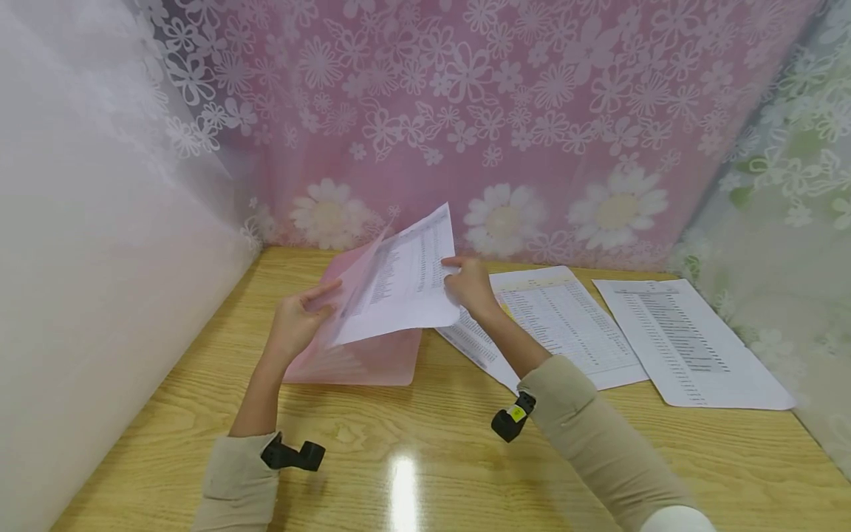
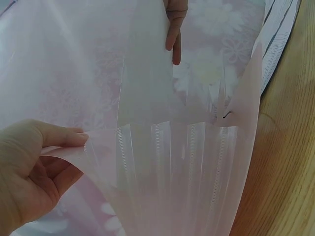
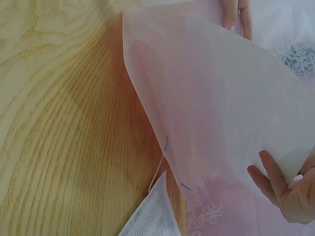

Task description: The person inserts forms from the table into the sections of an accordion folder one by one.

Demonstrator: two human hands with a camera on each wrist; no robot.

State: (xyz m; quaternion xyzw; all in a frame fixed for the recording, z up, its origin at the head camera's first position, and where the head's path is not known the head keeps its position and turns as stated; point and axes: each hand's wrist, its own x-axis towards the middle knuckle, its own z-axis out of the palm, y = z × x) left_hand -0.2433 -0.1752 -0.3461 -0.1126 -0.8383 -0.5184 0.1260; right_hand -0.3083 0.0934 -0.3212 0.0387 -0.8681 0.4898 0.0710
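Observation:
A pink see-through plastic folder (image 1: 382, 362) stands spread on the wooden table in front of me. My left hand (image 1: 297, 321) pinches the edge of one of its sheets between thumb and fingers. In the left wrist view, several upright pleats (image 2: 196, 152) show inside the folder. A white printed sheet (image 1: 399, 284) slants up out of the folder, its left part behind the pink plastic. Its right edge is held by my right hand (image 1: 472, 288), with the index finger stretched along the print. In the right wrist view, fingers (image 3: 273, 172) lie against the sheet's back.
Right of the folder, a partly covered printed page (image 1: 475, 347) and another printed page (image 1: 565, 325) overlap. Farther right lies one more printed page (image 1: 698, 343). A flowered pink curtain (image 1: 425, 133) hangs along the back edge of the table (image 1: 359, 458), and a pale wall (image 1: 120, 244) borders its left.

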